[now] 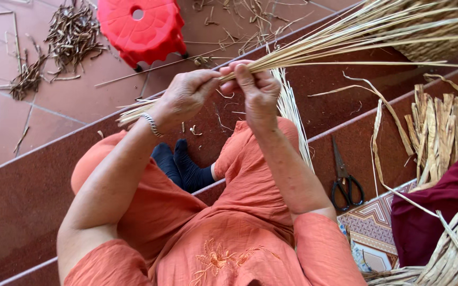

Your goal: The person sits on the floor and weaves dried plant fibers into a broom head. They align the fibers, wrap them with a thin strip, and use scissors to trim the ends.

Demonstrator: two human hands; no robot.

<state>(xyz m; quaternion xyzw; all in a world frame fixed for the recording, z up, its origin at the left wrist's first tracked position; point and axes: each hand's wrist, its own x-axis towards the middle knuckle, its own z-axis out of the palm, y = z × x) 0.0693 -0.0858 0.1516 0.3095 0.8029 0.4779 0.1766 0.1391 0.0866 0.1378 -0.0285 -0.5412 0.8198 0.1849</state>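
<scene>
- The left hand (pixel 186 95) is closed around a bundle of pale straw stalks (pixel 345 39), its fingers curled over the stalks and its thumb pressed against them; a metal bracelet (pixel 152 125) sits on that wrist.
- The right hand (pixel 255 90) grips the same bundle just beside the left — fingers folded together on the stalks, thumb lying along the front.
- The bundle runs slantwise: short cut ends stick out past the left hand at the lower left, and the long stalks fan out to the upper right edge of the view.
- A second thin sheaf of stalks (pixel 292 116) hangs down behind the right forearm over the orange-clad knee.
- Black-handled scissors (pixel 344 177) lie on the red-brown step to the right, well apart from both hands.
- A red plastic stool (pixel 141 26) stands on the tiled floor above the hands — dry scraps lie around it.
</scene>
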